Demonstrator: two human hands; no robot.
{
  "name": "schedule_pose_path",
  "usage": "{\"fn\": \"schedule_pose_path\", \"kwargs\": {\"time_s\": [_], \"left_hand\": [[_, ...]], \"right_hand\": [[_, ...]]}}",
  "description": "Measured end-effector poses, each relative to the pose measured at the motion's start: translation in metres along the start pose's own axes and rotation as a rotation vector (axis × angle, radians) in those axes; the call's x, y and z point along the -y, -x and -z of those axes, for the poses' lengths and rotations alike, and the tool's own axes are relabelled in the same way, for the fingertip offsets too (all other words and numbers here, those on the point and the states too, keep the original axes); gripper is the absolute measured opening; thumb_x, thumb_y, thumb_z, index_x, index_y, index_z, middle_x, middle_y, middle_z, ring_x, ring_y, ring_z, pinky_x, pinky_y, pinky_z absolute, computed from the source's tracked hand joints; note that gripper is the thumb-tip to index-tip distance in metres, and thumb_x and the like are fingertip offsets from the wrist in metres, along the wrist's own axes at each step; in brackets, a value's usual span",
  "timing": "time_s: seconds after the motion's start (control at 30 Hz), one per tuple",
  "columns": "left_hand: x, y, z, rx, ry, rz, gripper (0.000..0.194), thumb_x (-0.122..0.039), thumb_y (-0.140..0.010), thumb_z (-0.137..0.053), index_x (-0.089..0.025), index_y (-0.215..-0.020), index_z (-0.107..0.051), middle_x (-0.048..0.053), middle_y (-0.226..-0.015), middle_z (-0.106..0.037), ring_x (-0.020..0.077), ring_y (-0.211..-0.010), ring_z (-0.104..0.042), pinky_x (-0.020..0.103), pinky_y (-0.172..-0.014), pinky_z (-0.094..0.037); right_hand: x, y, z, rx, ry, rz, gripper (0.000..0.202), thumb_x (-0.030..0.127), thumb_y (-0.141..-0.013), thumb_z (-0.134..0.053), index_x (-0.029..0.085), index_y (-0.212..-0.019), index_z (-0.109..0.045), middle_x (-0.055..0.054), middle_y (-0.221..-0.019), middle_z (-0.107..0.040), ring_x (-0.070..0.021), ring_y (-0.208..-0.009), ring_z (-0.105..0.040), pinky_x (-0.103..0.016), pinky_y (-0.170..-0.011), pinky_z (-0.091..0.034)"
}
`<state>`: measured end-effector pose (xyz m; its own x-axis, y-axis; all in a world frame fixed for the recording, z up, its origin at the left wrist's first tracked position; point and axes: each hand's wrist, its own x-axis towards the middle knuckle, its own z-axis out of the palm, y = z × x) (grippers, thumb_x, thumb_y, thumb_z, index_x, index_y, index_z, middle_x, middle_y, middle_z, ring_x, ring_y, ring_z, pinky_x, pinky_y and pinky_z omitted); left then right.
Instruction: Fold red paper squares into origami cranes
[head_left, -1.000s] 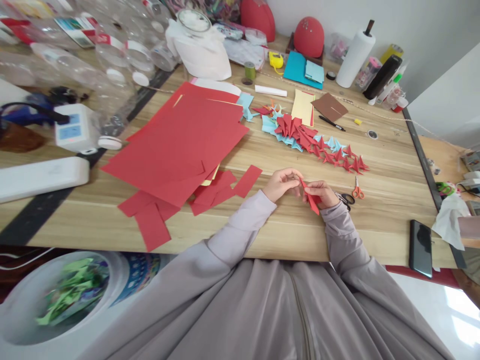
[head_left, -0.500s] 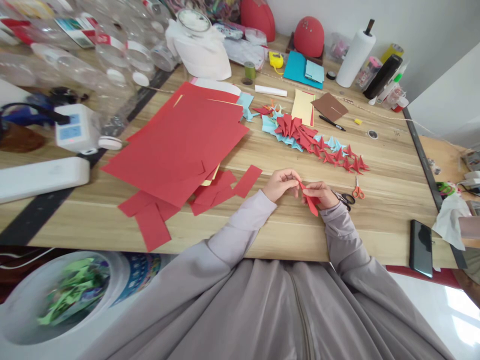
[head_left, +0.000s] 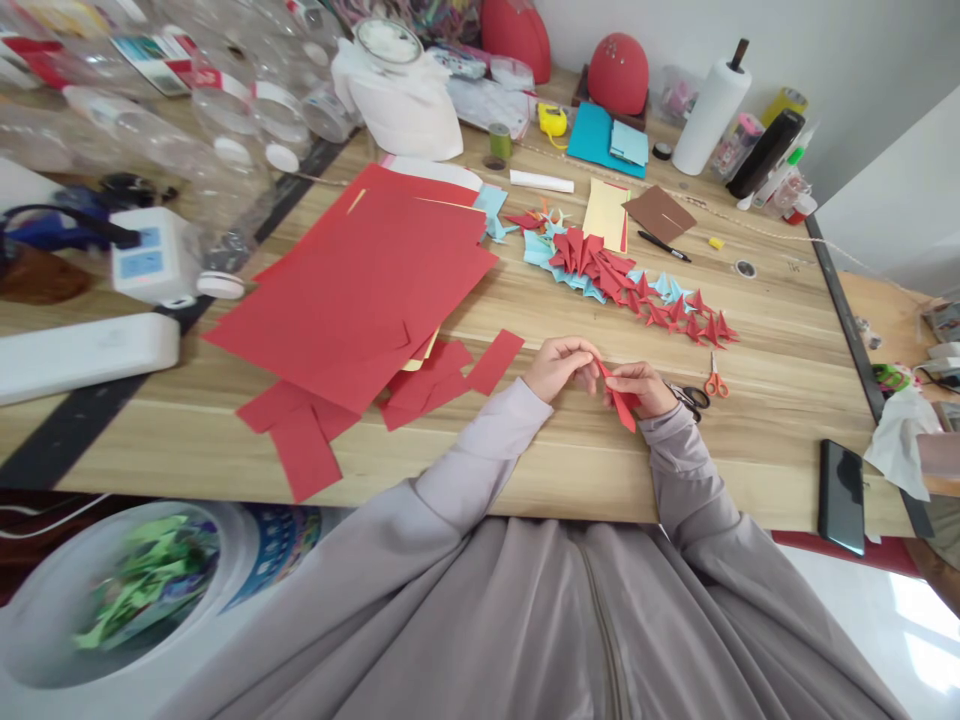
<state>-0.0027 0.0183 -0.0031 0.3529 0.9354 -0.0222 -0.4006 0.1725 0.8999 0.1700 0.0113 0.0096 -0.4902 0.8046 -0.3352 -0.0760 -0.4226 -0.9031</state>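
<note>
A narrow folded piece of red paper [head_left: 621, 408] is held between my two hands above the front of the table. My right hand [head_left: 639, 387] pinches its middle, with the lower end pointing down toward me. At its upper tip the fingers of my left hand [head_left: 564, 368] are closed. Cut red paper rectangles [head_left: 495, 362] lie to the left of my left hand, beside a stack of large red sheets [head_left: 360, 290]. Beyond my hands stretches a row of folded red and light blue paper pieces [head_left: 600, 268].
Black-handled scissors [head_left: 694, 398], partly hidden by my right hand, and orange scissors [head_left: 718, 382] lie to the right. A phone [head_left: 841, 495] rests near the front right edge. Plastic bottles [head_left: 225, 100] crowd the back left. A bin [head_left: 37, 610] with green scraps stands below the table.
The fingers of my left hand have shifted slightly at the paper's upper tip. My right hand keeps its hold, and the things on the table lie as before.
</note>
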Motion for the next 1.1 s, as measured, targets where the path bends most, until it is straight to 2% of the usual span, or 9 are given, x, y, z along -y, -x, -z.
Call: {"fn": "schedule_pose_path", "kwargs": {"time_s": [0.17,0.33,0.83,1.1], "left_hand": [[0.0004,0.0001,-0.0014,-0.02,-0.061,0.023,0.025,-0.035,-0.07,-0.065,-0.012,-0.065,-0.056,-0.001,-0.052,-0.06,0.0099,-0.038,-0.055,0.021,-0.039,-0.042],[-0.0017,0.0018,-0.0038,-0.007,-0.173,-0.026,0.032,-0.04,-0.065,-0.073,-0.012,-0.063,-0.057,-0.002,-0.049,-0.059,0.0094,-0.036,-0.053,0.021,-0.038,-0.041],[-0.0023,0.0021,-0.0028,0.06,-0.078,0.051,0.042,-0.05,-0.069,-0.067,-0.011,-0.064,-0.054,0.001,-0.054,-0.061,0.0125,-0.042,-0.06,0.023,-0.043,-0.048],[-0.002,0.0022,-0.0053,-0.005,-0.048,0.064,0.042,-0.052,-0.07,-0.066,-0.011,-0.067,-0.056,0.001,-0.054,-0.06,0.0118,-0.042,-0.058,0.023,-0.042,-0.048]], "right_hand": [[0.0006,0.0014,0.0001,-0.006,0.025,0.021,0.021,0.033,-0.06,-0.077,0.013,-0.059,-0.068,-0.003,-0.052,-0.067,-0.0116,-0.043,-0.058,-0.021,-0.044,-0.043],[0.0005,0.0018,-0.0004,-0.013,0.034,0.026,0.021,0.033,-0.059,-0.078,0.014,-0.06,-0.069,-0.003,-0.052,-0.067,-0.0111,-0.043,-0.058,-0.02,-0.044,-0.042],[-0.0042,-0.0015,0.0049,-0.014,0.014,0.044,0.022,0.034,-0.061,-0.077,0.014,-0.063,-0.07,-0.003,-0.053,-0.067,-0.0113,-0.044,-0.058,-0.02,-0.045,-0.044],[-0.0035,-0.0013,0.004,-0.031,0.058,0.041,0.023,0.035,-0.059,-0.078,0.014,-0.061,-0.069,-0.003,-0.054,-0.067,-0.0114,-0.045,-0.057,-0.021,-0.046,-0.043]]}}
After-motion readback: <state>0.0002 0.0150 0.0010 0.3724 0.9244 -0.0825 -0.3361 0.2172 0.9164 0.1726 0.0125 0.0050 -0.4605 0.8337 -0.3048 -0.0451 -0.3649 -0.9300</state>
